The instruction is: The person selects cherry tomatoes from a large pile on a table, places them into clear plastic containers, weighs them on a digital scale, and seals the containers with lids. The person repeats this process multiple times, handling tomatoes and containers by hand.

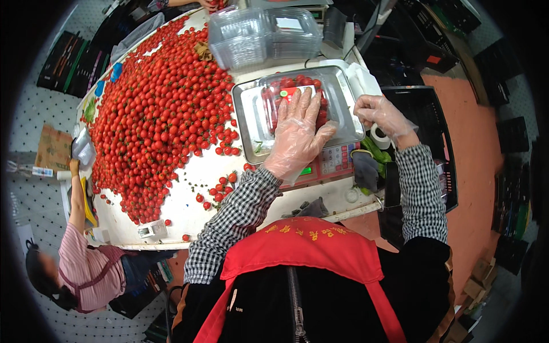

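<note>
My left hand (296, 137), in a clear plastic glove, lies flat with fingers spread on the lid of a clear plastic clamshell box (268, 100). Cherry tomatoes (321, 83) fill the box, and a red and white label (286, 93) shows on its lid beside my fingers. The box rests in the metal pan (246, 105) of a digital weighing scale (339, 156). Beyond the pan's right edge is my right hand (381, 113), also gloved, its fingers curled in with nothing visible in them. Just below it is a white tape roll (379, 136).
Loose cherry tomatoes (158, 103) are heaped across the white table (182, 206). Stacked clear clamshells (240, 36) stand behind the scale. Green leaves (377, 150) and a dark cloth (365, 171) lie right. A co-worker (92, 274) is at left; another person's hand (209, 4) shows at top.
</note>
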`<state>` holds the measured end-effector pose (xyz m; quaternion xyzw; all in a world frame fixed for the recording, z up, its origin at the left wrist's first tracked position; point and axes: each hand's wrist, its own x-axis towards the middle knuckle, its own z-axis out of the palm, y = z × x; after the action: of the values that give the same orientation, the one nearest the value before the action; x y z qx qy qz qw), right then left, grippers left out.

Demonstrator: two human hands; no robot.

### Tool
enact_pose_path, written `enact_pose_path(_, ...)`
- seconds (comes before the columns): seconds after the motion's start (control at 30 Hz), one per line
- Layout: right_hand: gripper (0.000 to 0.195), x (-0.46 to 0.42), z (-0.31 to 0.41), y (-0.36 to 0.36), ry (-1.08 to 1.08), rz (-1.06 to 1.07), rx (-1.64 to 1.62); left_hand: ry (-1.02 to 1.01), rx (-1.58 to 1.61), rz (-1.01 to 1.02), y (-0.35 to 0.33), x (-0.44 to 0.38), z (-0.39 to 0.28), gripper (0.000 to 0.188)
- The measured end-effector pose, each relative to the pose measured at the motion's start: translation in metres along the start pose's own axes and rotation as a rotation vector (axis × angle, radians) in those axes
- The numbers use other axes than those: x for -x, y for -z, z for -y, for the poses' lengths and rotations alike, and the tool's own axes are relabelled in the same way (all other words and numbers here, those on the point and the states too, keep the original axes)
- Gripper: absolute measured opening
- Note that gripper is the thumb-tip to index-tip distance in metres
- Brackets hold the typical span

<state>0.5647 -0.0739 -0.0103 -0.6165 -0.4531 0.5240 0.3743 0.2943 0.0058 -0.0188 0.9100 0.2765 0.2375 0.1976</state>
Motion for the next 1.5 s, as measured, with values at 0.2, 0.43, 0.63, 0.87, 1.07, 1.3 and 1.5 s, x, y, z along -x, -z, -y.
enact_pose_path(0.2,0.013,-0.039,-0.029,0.023,-0.057,0.018,0.14,0.062,-0.241,0.025,-0.026,-0.013,-0.003,0.084)
enact_pose_path(0.43,0.011,-0.068,-0.041,0.024,-0.021,0.027,0.379,0.071,-0.387,0.024,-0.028,-0.012,-0.003,0.085)
enact_pose_path(0.63,0.012,-0.075,-0.048,0.025,0.067,0.003,0.52,0.157,-0.393,-0.057,-0.01,-0.017,0.013,0.086)
enact_pose_path(0.87,0.007,-0.088,-0.051,0.03,-0.003,0.093,0.47,0.097,-0.423,-0.022,-0.013,-0.098,0.035,0.069)
enact_pose_path(1.07,0.005,-0.081,-0.05,0.028,0.059,0.055,0.439,0.274,-0.277,0.053,-0.014,-0.135,0.058,0.077)
enact_pose_path(1.3,0.014,-0.076,-0.007,-0.039,-0.003,0.205,0.277,0.373,0.211,-0.041,0.032,-0.1,0.049,0.07)
enact_pose_path(1.5,0.042,-0.116,-0.048,-0.101,0.279,-0.037,0.034,0.409,0.471,-0.053,0.034,-0.091,0.06,0.075)
